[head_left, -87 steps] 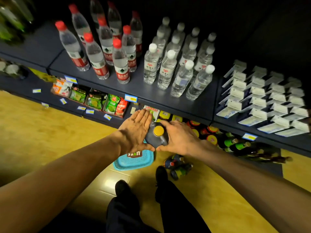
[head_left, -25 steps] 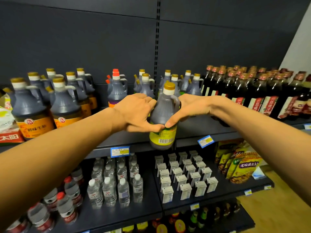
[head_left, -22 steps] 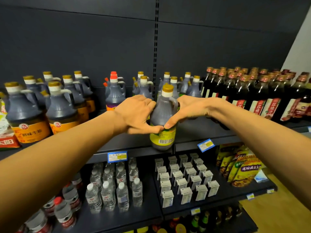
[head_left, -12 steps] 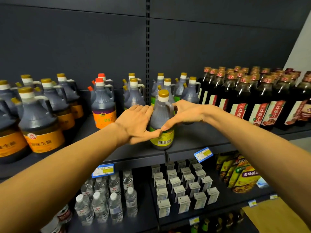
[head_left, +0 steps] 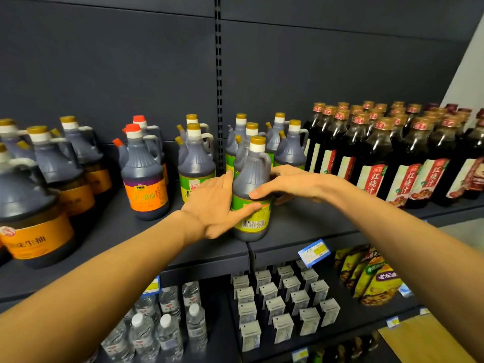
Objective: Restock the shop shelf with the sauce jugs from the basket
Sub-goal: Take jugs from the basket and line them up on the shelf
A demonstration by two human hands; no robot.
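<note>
A dark sauce jug with a gold cap and green label stands upright on the dark top shelf, near its front edge, in front of a row of matching jugs. My left hand lies against its left side with straight fingers and the thumb across the label. My right hand wraps its right side, thumb on the front and fingers curled behind. The basket is out of view.
Orange-label jugs and bigger ones fill the shelf's left. Tall dark bottles with red labels crowd the right. Below are water bottles, small white cartons and yellow-green pouches.
Both hands carried the jug up from the blue basket on the floor to the top shelf. It has moved further back and now stands on the shelf.
</note>
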